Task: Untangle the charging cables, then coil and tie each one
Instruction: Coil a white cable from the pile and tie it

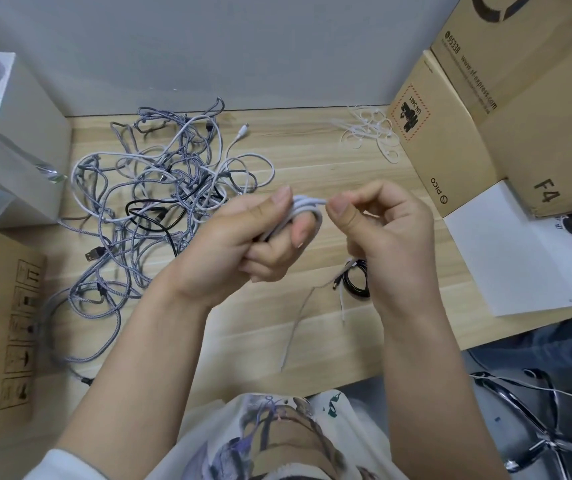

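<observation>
My left hand point(243, 244) grips a small coil of white cable point(303, 207), with loops running round its fingers. My right hand point(384, 230) pinches the same cable at the coil's right end between thumb and forefinger. A loose tail of this white cable point(295, 330) hangs down toward the table's front edge. A big tangle of grey braided, white and black cables point(153, 202) lies on the wooden table to the left of my hands. A coiled black cable point(359, 284) rests on the table below my right hand, partly hidden by it.
A heap of white ties point(369, 133) lies at the back right of the table point(312, 161). Cardboard boxes point(450, 133) stand at the right, a white sheet point(513, 258) beside them. Another cardboard box point(4, 323) and grey boxes point(25, 161) sit at the left.
</observation>
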### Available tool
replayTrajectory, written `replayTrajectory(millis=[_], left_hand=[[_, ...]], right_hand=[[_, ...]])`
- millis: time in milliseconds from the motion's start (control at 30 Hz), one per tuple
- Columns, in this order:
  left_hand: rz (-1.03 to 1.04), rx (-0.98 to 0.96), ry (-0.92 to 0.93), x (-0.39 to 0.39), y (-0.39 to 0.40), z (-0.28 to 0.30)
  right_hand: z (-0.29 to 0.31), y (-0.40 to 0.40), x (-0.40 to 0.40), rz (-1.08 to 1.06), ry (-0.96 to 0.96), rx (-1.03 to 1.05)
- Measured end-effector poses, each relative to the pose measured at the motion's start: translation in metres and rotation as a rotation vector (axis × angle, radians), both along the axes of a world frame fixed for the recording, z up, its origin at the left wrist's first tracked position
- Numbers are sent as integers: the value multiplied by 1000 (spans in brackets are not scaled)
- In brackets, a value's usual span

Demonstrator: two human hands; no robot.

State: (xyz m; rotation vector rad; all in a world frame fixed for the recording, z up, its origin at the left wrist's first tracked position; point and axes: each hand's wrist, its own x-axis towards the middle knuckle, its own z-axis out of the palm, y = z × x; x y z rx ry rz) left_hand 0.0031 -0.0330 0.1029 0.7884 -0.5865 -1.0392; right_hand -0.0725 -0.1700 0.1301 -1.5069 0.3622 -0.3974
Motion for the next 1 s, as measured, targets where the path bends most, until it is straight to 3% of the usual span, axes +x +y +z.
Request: replayTrajectory(millis=[167,267,400,500,567,867,1000], left_hand=[[15,-270,161,4,-6,9],[106,-398,301,7,-9,19],[441,-156,152,4,-17,19],[592,42,-43,2,-25,4],[655,182,-158,4,-25,-2],[498,503,-439,0,-17,-4],[370,544,-420,-3,-9,-5]], right_hand=[[-10,4,4,140,86,97],[-16,11,1,290,160,-7],[-18,19,1,338,238,-208],[-16,17,-2,330,298,-471],[-13,19,-6,341,282,-508],[-9,17,-12,186,191,-483],[0,7,-11,95,108,-405]])
